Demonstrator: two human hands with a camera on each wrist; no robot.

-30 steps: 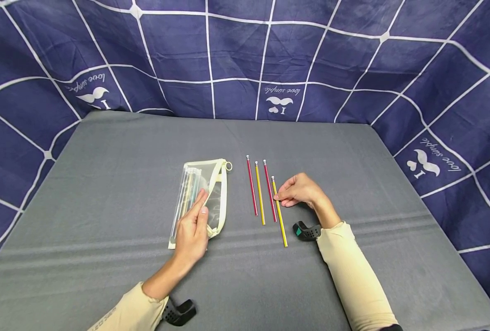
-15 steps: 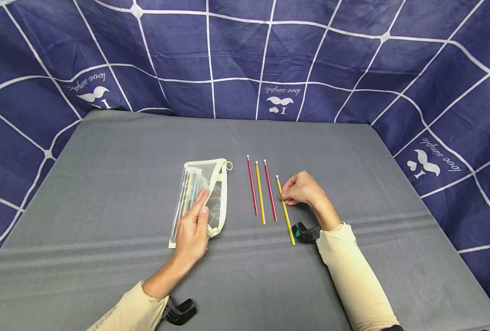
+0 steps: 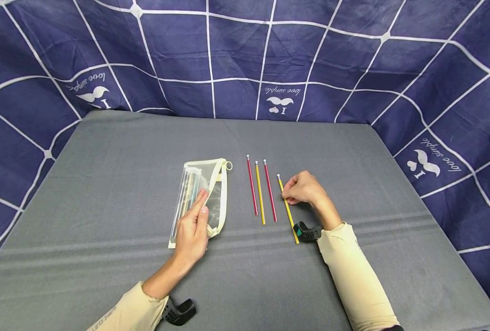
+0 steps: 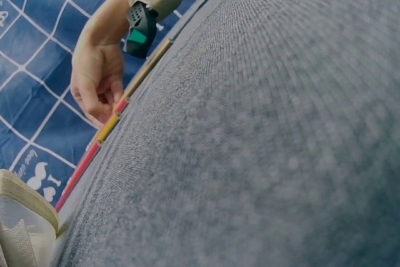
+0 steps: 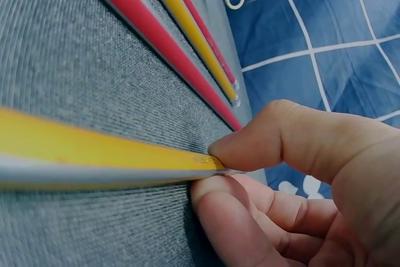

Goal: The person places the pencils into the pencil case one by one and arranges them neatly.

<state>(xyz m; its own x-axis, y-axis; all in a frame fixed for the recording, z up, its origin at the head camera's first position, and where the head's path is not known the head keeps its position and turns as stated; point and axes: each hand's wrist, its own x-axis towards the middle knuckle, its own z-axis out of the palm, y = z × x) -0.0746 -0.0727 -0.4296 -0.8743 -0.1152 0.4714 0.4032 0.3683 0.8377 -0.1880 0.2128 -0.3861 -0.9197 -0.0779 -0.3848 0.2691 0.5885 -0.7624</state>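
Note:
My left hand (image 3: 192,233) rests on a clear pencil case (image 3: 195,164) with cream edging and a zip, its fingers lying straight along the top. Slim, long items (image 3: 188,188) show through the plastic; what they are is hard to tell. Between thumb and fingertips, my right hand (image 3: 305,189) pinches a yellow pencil (image 3: 289,212) near its eraser end, on or just above the table. Seen from the right wrist, that yellow pencil (image 5: 94,145) runs leftward out of the grip. Left of it lie a red pencil (image 3: 270,193), another yellow pencil (image 3: 260,195) and a second red pencil (image 3: 252,188).
Everything lies on a grey cloth-covered table (image 3: 145,138). A dark blue curtain (image 3: 236,50) with white lines hangs along the back and sides. Black wrist devices (image 3: 308,232) sit at both sleeve ends, the right one close to the pinched pencil's lower end.
My right hand has drawn the pinched yellow pencil a little to the right, away from the other pencils, and its lower end has swung right. My left hand and the case have stayed put.

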